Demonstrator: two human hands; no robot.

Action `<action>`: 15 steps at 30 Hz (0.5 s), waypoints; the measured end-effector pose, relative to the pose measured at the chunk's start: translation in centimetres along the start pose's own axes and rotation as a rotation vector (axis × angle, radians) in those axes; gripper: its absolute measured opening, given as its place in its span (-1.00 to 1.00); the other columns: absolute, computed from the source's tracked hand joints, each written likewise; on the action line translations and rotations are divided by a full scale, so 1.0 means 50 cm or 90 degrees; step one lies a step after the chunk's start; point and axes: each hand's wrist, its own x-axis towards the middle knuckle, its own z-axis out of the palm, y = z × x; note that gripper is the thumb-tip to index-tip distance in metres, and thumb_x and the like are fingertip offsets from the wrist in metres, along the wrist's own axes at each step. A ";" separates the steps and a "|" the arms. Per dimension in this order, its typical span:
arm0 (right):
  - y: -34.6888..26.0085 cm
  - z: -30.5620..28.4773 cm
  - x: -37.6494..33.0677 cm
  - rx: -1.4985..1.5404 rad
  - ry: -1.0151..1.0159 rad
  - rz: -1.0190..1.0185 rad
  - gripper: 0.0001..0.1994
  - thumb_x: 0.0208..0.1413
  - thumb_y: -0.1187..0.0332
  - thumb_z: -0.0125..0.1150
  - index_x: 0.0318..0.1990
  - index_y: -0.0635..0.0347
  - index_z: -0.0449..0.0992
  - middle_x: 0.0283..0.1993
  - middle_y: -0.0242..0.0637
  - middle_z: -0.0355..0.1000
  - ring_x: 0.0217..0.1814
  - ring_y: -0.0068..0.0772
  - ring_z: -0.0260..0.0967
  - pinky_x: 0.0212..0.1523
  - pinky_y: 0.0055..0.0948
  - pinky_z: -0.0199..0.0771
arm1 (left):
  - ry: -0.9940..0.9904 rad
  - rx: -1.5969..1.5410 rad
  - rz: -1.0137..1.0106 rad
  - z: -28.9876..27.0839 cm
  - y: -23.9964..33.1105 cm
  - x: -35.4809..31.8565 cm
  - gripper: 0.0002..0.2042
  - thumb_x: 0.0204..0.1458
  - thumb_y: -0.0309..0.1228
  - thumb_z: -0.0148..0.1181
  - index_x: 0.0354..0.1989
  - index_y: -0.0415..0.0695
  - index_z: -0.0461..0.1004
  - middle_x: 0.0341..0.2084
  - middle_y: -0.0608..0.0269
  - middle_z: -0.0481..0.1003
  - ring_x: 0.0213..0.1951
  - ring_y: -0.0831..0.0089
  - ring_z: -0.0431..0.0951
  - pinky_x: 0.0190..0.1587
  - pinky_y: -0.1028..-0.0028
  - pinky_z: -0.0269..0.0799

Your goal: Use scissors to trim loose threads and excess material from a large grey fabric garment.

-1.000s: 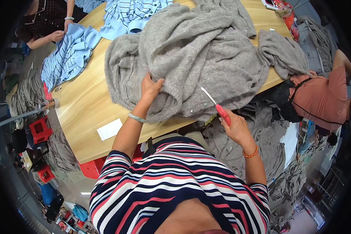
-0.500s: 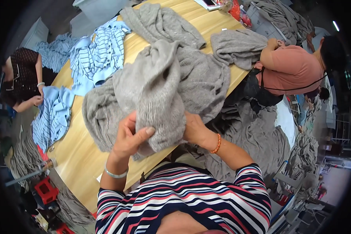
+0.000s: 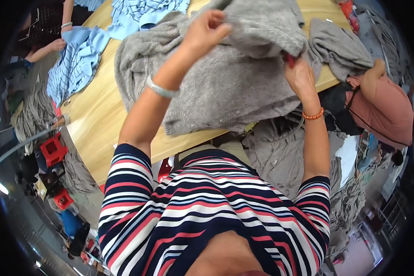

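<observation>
Grey knitted cardigan (image 3: 225, 87) lies across the pale wooden table (image 3: 101, 119), its bulk spread from ten o'clock to three o'clock ahead of the person, long axis roughly left to right. An upper fold is lifted off the heap.

Left hand (image 3: 207, 30), at twelve o'clock, is raised with fingers pinched on the lifted fold's near edge. Right hand (image 3: 300, 76), at one o'clock, is closed on the same fold at its right end; a small red object (image 3: 290, 59) shows at the thumb, its kind not discernible. The held fold spans between the two hands, and the garment's mass hangs below and toward the person from both grips. Both hands stand about equally near to it.

Blue striped garments (image 3: 78, 64) lie at ten o'clock, handled by a co-worker's hand (image 3: 57, 44).
</observation>
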 end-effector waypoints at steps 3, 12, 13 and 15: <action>0.071 0.067 -0.047 0.107 0.038 -0.041 -0.69 0.11 0.34 0.05 -0.01 0.23 0.41 -0.31 0.10 0.47 -0.22 0.18 0.43 -0.21 -0.12 0.41 | -0.039 0.253 0.055 0.016 -0.054 -0.167 -0.59 -0.08 -0.28 0.33 -0.05 -0.13 0.41 -0.26 0.16 0.49 -0.25 0.37 0.49 -0.16 0.45 0.44; 0.093 0.030 -0.289 0.190 -0.086 0.038 -0.54 0.10 0.35 0.09 0.19 -0.03 0.27 -0.35 0.03 0.48 -0.25 0.06 0.46 -0.22 -0.13 0.42 | -0.374 0.498 0.371 0.140 -0.202 -0.317 -0.48 0.00 -0.32 0.15 0.19 -0.08 0.25 0.21 0.07 0.20 0.23 0.13 0.17 0.22 0.15 0.06; 0.081 0.011 -0.326 0.176 -0.163 0.063 -0.55 0.08 0.32 0.12 0.17 -0.03 0.27 -0.29 0.12 0.46 -0.21 0.21 0.40 -0.21 -0.01 0.40 | -0.387 0.531 0.375 0.141 -0.227 -0.299 -0.51 0.04 -0.33 0.09 0.19 -0.10 0.24 0.23 0.08 0.19 0.25 0.13 0.15 0.24 0.15 0.03; 0.056 -0.002 -0.413 0.132 -0.208 -0.015 -0.54 0.05 0.30 0.14 0.15 -0.01 0.28 -0.35 0.09 0.47 -0.28 0.18 0.42 -0.25 0.00 0.40 | -0.406 0.494 0.393 0.125 -0.249 -0.278 -0.51 0.07 -0.28 0.05 0.19 -0.14 0.23 0.22 0.10 0.21 0.25 0.13 0.16 0.24 0.16 0.02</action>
